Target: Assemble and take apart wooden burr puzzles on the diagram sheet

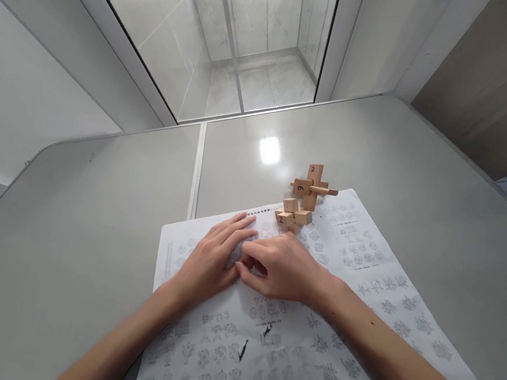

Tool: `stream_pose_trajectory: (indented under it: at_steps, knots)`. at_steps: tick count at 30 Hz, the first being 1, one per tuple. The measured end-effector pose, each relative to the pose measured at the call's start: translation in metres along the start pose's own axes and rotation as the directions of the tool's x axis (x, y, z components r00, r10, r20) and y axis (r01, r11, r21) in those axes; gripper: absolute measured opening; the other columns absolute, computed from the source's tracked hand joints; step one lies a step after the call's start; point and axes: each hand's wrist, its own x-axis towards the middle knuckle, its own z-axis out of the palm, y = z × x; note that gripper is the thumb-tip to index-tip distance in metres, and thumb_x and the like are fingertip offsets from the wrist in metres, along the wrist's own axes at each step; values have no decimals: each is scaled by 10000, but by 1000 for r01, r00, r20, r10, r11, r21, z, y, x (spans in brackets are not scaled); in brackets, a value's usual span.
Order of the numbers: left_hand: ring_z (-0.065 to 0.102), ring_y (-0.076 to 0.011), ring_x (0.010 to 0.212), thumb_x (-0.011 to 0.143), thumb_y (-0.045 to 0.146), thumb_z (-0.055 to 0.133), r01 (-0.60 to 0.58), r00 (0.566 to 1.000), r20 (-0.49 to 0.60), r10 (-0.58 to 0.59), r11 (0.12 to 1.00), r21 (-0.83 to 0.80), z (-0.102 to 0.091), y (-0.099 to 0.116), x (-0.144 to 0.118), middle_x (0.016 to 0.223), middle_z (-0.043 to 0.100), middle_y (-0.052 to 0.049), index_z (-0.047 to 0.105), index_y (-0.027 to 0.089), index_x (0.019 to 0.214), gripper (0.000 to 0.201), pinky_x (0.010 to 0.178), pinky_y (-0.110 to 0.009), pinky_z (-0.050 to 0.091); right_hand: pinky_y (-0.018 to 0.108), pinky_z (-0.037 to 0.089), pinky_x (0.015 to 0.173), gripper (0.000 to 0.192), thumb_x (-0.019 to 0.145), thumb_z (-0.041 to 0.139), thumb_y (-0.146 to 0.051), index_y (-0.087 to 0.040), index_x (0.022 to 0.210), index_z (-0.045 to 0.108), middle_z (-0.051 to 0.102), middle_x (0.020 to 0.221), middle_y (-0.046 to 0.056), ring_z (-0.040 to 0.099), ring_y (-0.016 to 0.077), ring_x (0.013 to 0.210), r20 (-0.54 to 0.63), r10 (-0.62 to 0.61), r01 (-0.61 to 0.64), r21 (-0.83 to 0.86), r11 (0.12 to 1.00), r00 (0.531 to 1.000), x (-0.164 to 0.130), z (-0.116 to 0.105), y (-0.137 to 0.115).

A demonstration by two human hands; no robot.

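Two hands: both lie flat on a printed sheet [308, 329], close together near the middle of the table [80, 239].
Left hand [210, 260]: palm down on the paper, fingers stretched long and held narrow, side by side, pointing to the far right; nothing is gripped.
Right hand [281, 269]: knuckles up, fingers curled in toward the left hand, tips touching the paper just beside the left fingers; whether it pinches anything I cannot tell.
Printed sheet: a wide white page covered in rows of small diagrams, with two dark pen ticks on its near part; it runs from the table's near edge out toward the far right.
Loose wooden blocks [292, 215]: a small pale cluster, one marked with a 2, resting on the far edge of the sheet, just beyond the right hand and not touching it.
Joined wooden pieces [312, 187]: a cross-shaped assembly with handwritten digits, standing just beyond the loose cluster.
Window [221, 35]: glass panes at the far side, beyond the table.
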Motion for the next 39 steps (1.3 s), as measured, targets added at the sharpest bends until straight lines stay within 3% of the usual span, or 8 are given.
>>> stream_pose_trajectory:
  at_steps: [39]
  knots:
    - [460, -307, 1562, 963, 88, 544, 13, 1000, 8, -13, 1000, -6, -1, 1, 0, 1617, 560, -98, 553, 267, 1428, 499, 1217, -604, 492, 285, 278, 513, 291, 987, 556, -246, -185, 705, 590, 656, 600, 0, 484, 111, 509, 34, 7, -6, -33, 999, 999, 1, -1, -1]
